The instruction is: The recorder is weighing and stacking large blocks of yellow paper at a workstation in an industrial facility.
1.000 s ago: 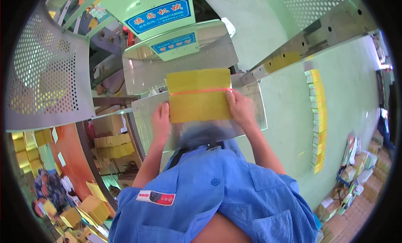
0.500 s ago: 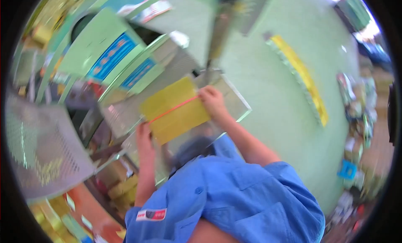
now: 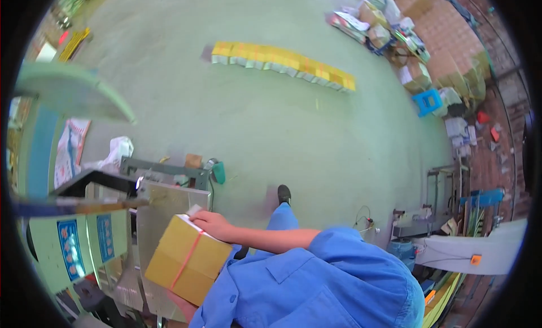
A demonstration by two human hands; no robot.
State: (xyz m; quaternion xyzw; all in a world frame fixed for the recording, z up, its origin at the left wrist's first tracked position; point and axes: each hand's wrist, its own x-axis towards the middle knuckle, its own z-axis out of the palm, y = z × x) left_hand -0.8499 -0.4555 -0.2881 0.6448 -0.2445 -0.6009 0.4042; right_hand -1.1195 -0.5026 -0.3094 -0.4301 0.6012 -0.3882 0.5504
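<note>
A yellow-topped rectangular bundle (image 3: 169,252) with a red strap (image 3: 188,257) round it is held tilted in front of my body, at the lower left. My right hand (image 3: 212,224) grips its far edge, close to where the strap crosses, with the fingers curled over. My left hand (image 3: 183,306) holds the near edge from below; most of its fingers are hidden by the bundle. A strip of white side shows along the far edge by my right hand. Right behind the bundle is the metal tabletop (image 3: 172,201) of a machine.
A pale green machine (image 3: 48,254) with blue labels stands at the left. Across the floor runs a row of similar yellow bundles (image 3: 282,61). Stacked cartons (image 3: 446,40), bags and a blue stool (image 3: 427,103) line the far right. A white bench (image 3: 468,257) is at the right.
My view and body have turned to the right, away from the machine. The bundle has tilted up in both hands, close to my body, and its white side now shows.
</note>
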